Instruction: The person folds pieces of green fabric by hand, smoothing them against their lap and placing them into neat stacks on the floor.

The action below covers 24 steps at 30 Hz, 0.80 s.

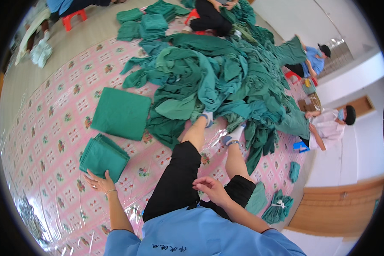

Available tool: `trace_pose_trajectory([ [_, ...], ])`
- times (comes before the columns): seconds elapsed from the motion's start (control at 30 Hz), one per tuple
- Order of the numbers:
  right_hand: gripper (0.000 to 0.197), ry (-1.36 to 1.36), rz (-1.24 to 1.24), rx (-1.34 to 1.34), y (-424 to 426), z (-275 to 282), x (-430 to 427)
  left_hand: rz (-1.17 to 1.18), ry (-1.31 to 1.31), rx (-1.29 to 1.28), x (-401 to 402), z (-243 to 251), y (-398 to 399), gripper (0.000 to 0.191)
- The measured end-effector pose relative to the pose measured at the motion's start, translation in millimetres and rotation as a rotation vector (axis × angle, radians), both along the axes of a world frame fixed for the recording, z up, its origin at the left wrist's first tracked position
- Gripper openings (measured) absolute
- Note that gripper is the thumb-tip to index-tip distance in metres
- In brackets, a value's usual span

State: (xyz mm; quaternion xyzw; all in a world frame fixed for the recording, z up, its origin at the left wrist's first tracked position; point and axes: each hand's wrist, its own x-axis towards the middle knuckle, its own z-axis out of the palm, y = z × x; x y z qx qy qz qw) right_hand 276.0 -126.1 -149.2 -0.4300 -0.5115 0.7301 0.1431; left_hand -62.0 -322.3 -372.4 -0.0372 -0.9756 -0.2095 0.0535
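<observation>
My left hand, fingers apart, rests at the near edge of a stack of folded green cloths on the floor at my left. Above that stack a larger folded green cloth lies flat. My right hand is over my lap with its fingers loosely curled and nothing seen in it. Beyond my feet spreads a big heap of loose green cloths. A bundle of green cloth tied with a white strip lies at the lower right, with another green cloth beside my right knee.
The floor bears a pink patterned plastic sheet. Folded green stacks stand at the far side. People sit around the heap: one at the top and two at the right, holding green cloth. A red stool is at the upper left.
</observation>
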Motion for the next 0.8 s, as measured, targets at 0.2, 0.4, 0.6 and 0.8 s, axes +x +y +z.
trace_pose_trajectory([
  [0.2, 0.013, 1.071, 0.374, 0.036, 18.1, 155.2, -51.1, -0.467, 0.089, -0.453, -32.3, 5.5, 59.7, 0.075],
  [0.4, 0.012, 1.349, 0.287, -0.103, 44.5, 203.4, -73.2, -0.397, -0.282, -0.632, -57.0, 0.7, 85.8, 0.069],
  [0.6, 0.011, 1.401, 0.211, -0.202, 73.2, 197.2, -74.1, -0.551, 0.114, -0.439, -31.9, 41.8, 153.6, 0.063],
  [0.8, 0.012, 1.418, 0.118, -0.291, 109.1, 184.2, -68.3, -1.07, 0.176, -0.125, 20.5, 41.2, 310.6, 0.063],
])
